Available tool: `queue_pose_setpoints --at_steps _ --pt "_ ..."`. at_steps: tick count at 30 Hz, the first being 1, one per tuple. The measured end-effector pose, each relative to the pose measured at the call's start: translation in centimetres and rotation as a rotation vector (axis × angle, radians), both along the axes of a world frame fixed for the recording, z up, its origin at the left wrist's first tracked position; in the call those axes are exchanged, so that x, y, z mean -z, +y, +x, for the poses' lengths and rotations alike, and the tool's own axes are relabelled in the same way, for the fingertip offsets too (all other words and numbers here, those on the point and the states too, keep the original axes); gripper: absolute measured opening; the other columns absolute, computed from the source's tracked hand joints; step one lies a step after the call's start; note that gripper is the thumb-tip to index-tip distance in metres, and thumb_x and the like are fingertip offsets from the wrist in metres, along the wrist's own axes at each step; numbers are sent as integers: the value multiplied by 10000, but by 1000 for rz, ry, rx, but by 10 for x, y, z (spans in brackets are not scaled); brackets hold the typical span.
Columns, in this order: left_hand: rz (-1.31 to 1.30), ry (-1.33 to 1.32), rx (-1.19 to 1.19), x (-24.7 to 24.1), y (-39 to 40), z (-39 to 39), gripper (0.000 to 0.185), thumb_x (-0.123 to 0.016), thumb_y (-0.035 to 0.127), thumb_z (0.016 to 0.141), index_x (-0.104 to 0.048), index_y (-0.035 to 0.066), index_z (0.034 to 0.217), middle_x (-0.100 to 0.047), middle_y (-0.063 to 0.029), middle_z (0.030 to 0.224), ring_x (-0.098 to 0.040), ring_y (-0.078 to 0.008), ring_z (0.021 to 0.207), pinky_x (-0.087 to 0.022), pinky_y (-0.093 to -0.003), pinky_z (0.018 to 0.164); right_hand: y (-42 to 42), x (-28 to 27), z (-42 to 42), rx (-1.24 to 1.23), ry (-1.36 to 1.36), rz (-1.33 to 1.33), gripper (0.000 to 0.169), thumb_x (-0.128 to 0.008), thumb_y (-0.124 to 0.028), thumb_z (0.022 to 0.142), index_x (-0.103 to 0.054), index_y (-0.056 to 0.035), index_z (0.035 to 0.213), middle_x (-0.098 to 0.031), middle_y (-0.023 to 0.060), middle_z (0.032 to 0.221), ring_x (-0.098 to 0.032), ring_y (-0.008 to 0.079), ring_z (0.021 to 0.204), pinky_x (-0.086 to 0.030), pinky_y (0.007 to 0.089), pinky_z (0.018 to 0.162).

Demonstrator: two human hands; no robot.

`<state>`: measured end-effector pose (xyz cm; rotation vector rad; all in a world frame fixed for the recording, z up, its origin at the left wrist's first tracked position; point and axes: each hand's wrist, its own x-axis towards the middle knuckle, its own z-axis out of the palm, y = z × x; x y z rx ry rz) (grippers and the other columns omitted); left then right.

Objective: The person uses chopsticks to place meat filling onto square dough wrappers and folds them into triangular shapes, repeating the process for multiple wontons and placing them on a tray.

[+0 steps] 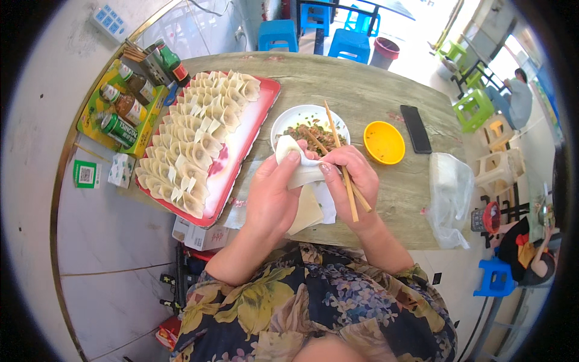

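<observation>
Between both hands is a pale dough wrapper (287, 147), partly folded. My left hand (277, 190) pinches its left part, thumb on top. My right hand (353, 181) pinches its right end with thumb and forefinger and also holds a pair of wooden chopsticks (345, 168) tilted across the palm. Behind the hands, a white bowl (289, 113) holds minced filling with green bits (316, 133). Under the hands lies a stack of square wrappers (308, 210). A red-rimmed tray (253, 135) at the left bears rows of folded dumplings (194, 135).
Right of the bowl stand a yellow bowl (384, 142), a black phone (415, 129) and a clear plastic bag (448, 194). Bottles, a can (118, 130) and a chopstick holder (156, 68) line the wall side. Two people sit far right among plastic stools.
</observation>
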<state>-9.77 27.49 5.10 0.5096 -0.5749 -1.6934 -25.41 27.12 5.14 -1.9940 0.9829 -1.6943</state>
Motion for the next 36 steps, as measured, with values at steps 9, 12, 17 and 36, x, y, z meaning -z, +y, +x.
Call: queue_pose_setpoints --at_steps 9,12,17,36 --pt "-243 -589 -203 -1 7 -2 230 -614 110 1034 -700 -22 1202 -717 -63 1091 -655 -121 990 -512 -285 902 -5 -16 -13 -47 195 -157 186 -721 84 808 -646 5 959 -663 162 881 -654 337 779 -527 399 679" --pt "-315 -776 -195 -1 5 8 202 -629 87 1011 -718 -21 1156 -718 -61 1060 -648 -107 970 -507 -263 862 -9 -19 -15 -32 315 -240 198 -739 57 800 -651 0 968 -663 156 889 -657 341 787 -539 413 688" --pt "-339 -826 -97 -3 7 12 166 -647 71 981 -725 -23 1094 -709 -64 1016 -639 -128 890 -504 -289 781 -6 -20 -20 -41 457 -261 223 -757 6 781 -656 -12 979 -653 138 901 -662 333 800 -546 421 697" --pt "-86 -556 464 -7 -2 25 230 -550 50 1013 -679 -36 1182 -730 -86 1095 -692 -126 976 -540 -265 837 -18 -48 -36 -220 904 -201 240 -723 -149 781 -582 -40 942 -611 91 917 -658 272 882 -559 378 727"
